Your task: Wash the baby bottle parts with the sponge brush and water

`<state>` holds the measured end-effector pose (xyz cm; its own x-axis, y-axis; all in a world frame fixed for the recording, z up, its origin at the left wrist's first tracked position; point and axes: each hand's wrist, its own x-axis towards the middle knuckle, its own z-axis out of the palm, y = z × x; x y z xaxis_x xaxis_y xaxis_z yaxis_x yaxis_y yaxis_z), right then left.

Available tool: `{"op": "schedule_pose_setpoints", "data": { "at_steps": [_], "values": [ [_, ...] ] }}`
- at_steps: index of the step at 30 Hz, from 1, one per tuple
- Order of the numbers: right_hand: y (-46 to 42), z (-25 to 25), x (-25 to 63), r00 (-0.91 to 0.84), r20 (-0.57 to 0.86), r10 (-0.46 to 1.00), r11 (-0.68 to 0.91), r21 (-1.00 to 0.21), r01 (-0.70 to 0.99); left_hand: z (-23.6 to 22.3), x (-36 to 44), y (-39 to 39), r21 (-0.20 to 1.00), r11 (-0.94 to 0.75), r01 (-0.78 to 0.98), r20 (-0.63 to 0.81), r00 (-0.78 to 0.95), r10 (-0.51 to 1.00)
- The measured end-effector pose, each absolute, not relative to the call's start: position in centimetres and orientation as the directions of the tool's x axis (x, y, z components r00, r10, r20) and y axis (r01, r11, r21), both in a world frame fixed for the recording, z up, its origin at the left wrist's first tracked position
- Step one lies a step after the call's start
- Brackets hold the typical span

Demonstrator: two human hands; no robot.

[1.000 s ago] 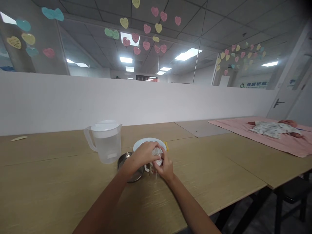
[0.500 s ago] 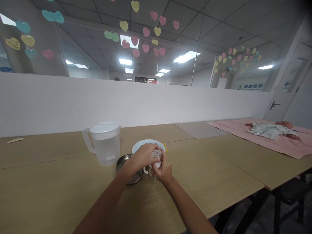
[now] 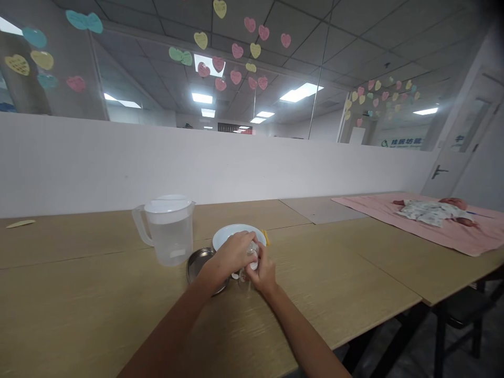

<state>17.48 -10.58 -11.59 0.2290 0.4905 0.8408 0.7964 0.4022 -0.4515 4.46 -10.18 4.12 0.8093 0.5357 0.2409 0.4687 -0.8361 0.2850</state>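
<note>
The person's left grip (image 3: pixel 235 253) and right grip (image 3: pixel 264 270) clasped a clear, dome-topped plastic bottle (image 3: pixel 252 249), apparently working its half-hidden white collar (image 3: pixel 254 263), the next move needing steadiness.

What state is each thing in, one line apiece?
Bottle, gripped by left hand and right hand.
Pitcher, upright, lid on.
Metal bowl, upright, partly hidden.
Plate, partly hidden behind left hand.
Pink cloth, spread out.
Doll, lying on pink cloth.
Lights, lit.
</note>
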Motion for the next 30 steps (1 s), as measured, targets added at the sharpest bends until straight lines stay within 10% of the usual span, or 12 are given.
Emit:
{"op": "schedule_pose_setpoints", "data": {
  "at_steps": [14,30],
  "values": [
    [-10.3,-11.7,17.4,0.284,0.821,0.495,0.389,-0.502,0.772,3.1,3.7,-8.8,0.464,-0.831,0.308,0.303,0.826,0.475],
    [-10.3,-11.9,18.1,0.235,0.806,0.544,0.428,-0.507,0.748,5.0,2.4,-10.0,0.303,-0.824,0.479,0.221,0.805,0.55]
  ]
}}
